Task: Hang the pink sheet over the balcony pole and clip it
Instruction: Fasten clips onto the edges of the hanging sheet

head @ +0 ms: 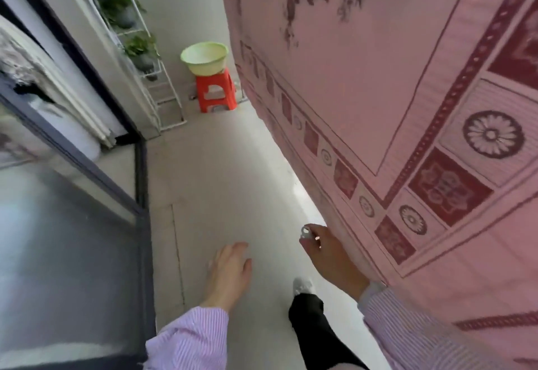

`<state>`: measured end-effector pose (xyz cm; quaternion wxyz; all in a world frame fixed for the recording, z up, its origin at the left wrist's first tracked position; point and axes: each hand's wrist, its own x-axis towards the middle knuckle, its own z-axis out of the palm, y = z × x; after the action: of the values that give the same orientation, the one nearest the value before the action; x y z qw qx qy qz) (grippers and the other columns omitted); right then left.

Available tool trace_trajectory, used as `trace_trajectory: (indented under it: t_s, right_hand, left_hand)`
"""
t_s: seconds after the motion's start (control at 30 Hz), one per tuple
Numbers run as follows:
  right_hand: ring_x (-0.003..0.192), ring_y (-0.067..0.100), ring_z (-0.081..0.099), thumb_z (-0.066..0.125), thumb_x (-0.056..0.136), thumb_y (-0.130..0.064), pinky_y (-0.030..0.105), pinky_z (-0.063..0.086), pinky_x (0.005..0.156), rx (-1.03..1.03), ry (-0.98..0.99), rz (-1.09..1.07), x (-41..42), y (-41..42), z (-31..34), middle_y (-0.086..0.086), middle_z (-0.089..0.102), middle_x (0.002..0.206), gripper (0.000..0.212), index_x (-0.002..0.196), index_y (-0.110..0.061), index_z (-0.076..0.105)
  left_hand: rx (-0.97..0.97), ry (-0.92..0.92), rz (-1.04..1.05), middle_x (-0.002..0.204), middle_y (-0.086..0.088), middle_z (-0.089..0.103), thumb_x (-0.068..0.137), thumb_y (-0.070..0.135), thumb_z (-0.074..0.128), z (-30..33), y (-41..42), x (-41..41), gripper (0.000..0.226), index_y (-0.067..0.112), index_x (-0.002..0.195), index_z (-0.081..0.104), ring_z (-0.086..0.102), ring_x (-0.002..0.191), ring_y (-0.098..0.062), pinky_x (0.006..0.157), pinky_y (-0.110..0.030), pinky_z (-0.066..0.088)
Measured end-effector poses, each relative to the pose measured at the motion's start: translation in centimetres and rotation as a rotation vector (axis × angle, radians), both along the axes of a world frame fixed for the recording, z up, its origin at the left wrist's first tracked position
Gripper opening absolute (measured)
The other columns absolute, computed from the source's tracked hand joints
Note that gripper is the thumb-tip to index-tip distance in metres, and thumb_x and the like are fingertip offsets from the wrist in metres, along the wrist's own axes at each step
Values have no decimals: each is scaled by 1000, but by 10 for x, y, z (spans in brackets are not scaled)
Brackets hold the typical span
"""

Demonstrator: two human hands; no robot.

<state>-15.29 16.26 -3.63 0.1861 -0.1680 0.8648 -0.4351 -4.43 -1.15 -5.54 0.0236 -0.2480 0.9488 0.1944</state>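
The pink sheet [378,78], printed with dark red flowers and border squares, hangs down along the whole right side; the pole above it is out of frame. My right hand [329,256] is beside the sheet's lower edge, fingers closed around a small silvery clip [306,232] that sticks out at the fingertips. My left hand [230,270] hangs lower left over the floor, palm down, fingers slightly apart, holding nothing. Both wrists wear striped pink sleeves.
A red plastic stool [216,91] with a pale green basin [204,58] on it stands at the far end. A white plant rack [139,58] lines the left wall. A dark-framed glass door [87,195] runs along the left. My leg and shoe [304,286] show below.
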Motion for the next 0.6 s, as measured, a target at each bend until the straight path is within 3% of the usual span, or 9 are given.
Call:
trace_trajectory:
  t_s: [0.07, 0.13, 0.3, 0.43, 0.6]
  right_hand:
    - [69, 13, 47, 54, 87, -13, 25, 37, 68, -32, 11, 23, -54, -41, 3, 8, 52, 76, 12, 88, -1, 56]
    - [82, 13, 52, 58, 85, -15, 26, 40, 77, -90, 34, 58, -112, -81, 4, 1, 55, 92, 18, 102, -7, 56]
    - [78, 0, 51, 59, 85, -19, 22, 39, 76, -159, 69, 124, -251, -186, 27, -11, 53, 87, 18, 102, -14, 52]
    - [83, 8, 54, 56, 88, -23, 26, 45, 80, -181, 59, 159, -330, -267, 44, -4, 58, 96, 24, 110, -13, 53]
    - [80, 9, 55, 53, 89, -25, 37, 51, 80, -173, 94, 181, -425, -372, 43, -3, 59, 97, 30, 117, -14, 52]
  left_hand:
    - [-11, 48, 26, 137, -3, 42, 92, 25, 43, 7, -39, -53, 42, 19, 134, 38, 36, 127, -23, 100, -35, 29]
    - [-28, 96, 38, 136, -7, 44, 91, 21, 46, 17, -80, -111, 43, 16, 133, 40, 38, 125, -25, 100, -38, 30]
    - [-58, 180, 76, 136, -8, 44, 90, 18, 48, 64, -173, -250, 43, 14, 133, 42, 38, 125, -26, 100, -37, 29]
    - [-101, 245, 97, 130, -8, 50, 89, 20, 45, 87, -240, -325, 40, 12, 128, 48, 44, 121, -26, 96, -36, 31]
    - [-96, 191, 146, 133, -4, 48, 88, 20, 50, 76, -344, -401, 38, 15, 126, 48, 42, 122, -23, 96, -34, 33]
